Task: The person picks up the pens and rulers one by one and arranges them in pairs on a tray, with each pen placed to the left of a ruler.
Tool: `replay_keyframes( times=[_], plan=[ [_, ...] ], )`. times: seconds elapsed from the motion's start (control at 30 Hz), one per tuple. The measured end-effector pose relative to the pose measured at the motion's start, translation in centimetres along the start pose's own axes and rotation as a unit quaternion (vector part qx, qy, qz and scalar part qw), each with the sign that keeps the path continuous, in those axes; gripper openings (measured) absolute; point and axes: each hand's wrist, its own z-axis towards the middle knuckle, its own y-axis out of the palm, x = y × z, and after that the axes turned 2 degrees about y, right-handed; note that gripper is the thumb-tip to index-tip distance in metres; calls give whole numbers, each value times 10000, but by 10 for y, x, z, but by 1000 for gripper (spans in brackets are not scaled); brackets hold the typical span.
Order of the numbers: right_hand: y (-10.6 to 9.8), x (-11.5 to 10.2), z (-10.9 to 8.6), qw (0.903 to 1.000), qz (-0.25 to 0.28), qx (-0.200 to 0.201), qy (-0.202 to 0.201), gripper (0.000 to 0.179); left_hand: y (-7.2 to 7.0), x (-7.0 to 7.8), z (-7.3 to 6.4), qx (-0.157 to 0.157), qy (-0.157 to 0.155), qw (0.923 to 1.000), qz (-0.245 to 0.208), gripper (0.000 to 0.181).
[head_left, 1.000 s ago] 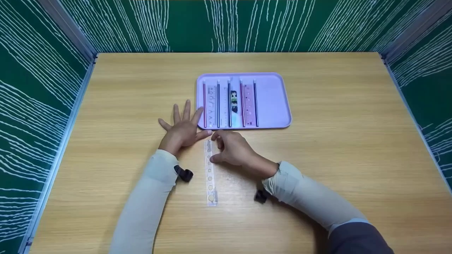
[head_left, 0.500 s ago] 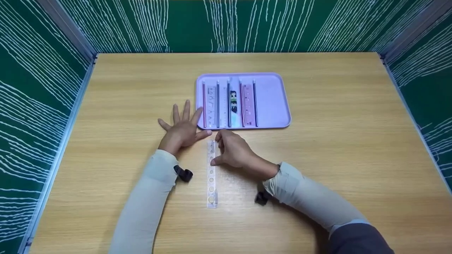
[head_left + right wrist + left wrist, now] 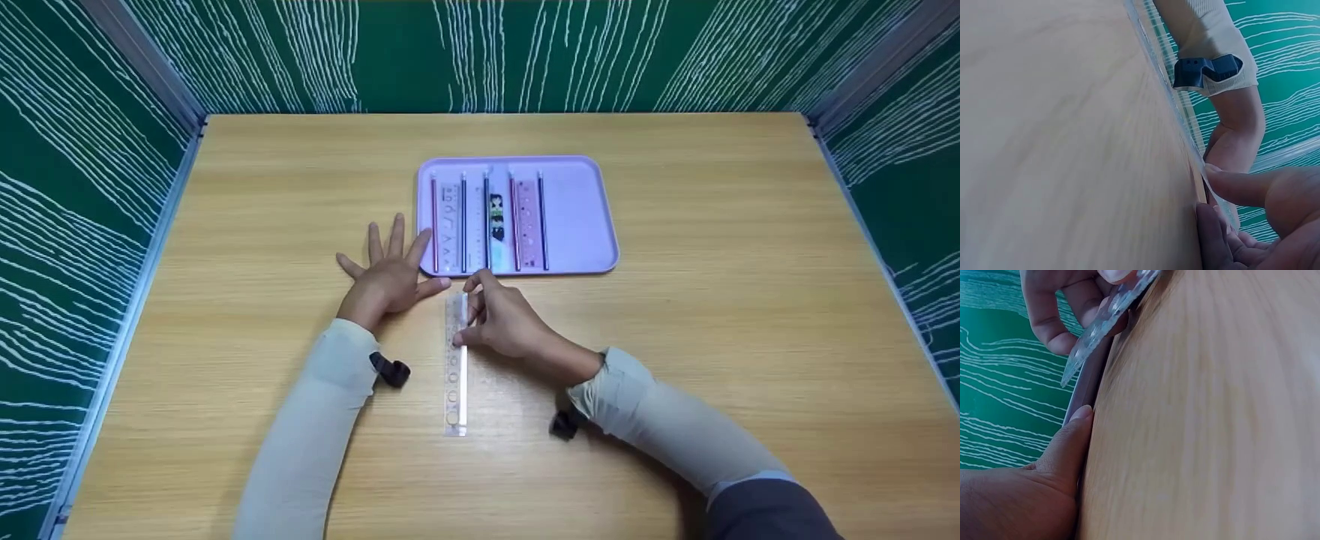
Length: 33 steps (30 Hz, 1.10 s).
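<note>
My right hand [image 3: 502, 319] pinches a clear ruler with round holes [image 3: 452, 375] between thumb and fingers, near the ruler's far end. The ruler points lengthwise away from me, in front of the purple tray [image 3: 581, 217]. Seen in the left wrist view, the ruler [image 3: 1095, 340] is tilted, its end standing off the wooden table [image 3: 1202, 416]. My left hand [image 3: 386, 281] rests with fingers spread on the table, at the tray's front left corner. Its thumb [image 3: 1064, 444] lies along the tray's edge. From the right wrist, the ruler [image 3: 1171, 93] shows nearly edge-on.
Inside the tray several pencils [image 3: 542, 221] alternate with rulers: a pink one [image 3: 529, 225], a picture-printed one [image 3: 497, 214] and a clear one with cut-out shapes [image 3: 448, 225]. The tray's right part is bare. Green walls with white lines [image 3: 405, 60] enclose the table.
The right hand has shifted slightly right and toward the tray, bringing the ruler along. The ruler now tilts, a bright strip showing along its right edge. The left hand has stayed put.
</note>
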Motion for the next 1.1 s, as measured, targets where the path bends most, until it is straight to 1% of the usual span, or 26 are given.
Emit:
replay_keyframes(
  times=[0.13,0.27,0.37,0.43,0.5,0.6,0.67,0.77,0.9,1.0,1.1],
  plan=[
    [-3,2,-1,9994,343,12,73,65,-1,0,0,-3,1,10000,-6,96],
    [-7,3,-2,9952,930,-74,284,62,-1,0,0,-10,-1,10000,-2,96],
    [-8,3,-3,9869,1514,-214,510,62,0,0,0,-8,-8,10000,-4,96],
    [-9,4,-3,9785,1920,-320,680,60,0,-1,0,-9,-3,10000,0,97],
    [-9,5,-4,9698,2266,-405,811,53,0,-1,0,-8,3,10000,5,97],
    [-10,6,-4,9634,2483,-472,890,38,0,-1,-1,-26,14,10000,1,96],
    [-11,8,-4,9633,2487,-510,874,29,-1,-1,-1,-28,15,10000,5,97],
    [-12,9,-4,9583,2629,-599,942,22,-1,-1,-2,-32,19,10000,-3,97],
    [-13,10,-4,9425,3048,-767,1139,21,-1,0,-1,-45,3,10000,-4,98],
    [-15,9,-5,9321,3275,-807,1319,23,-1,0,-1,-56,-17,10000,-1,97],
    [-18,9,-6,9270,3388,-800,1398,31,-2,0,-1,-68,-33,10000,8,97]
  ],
)
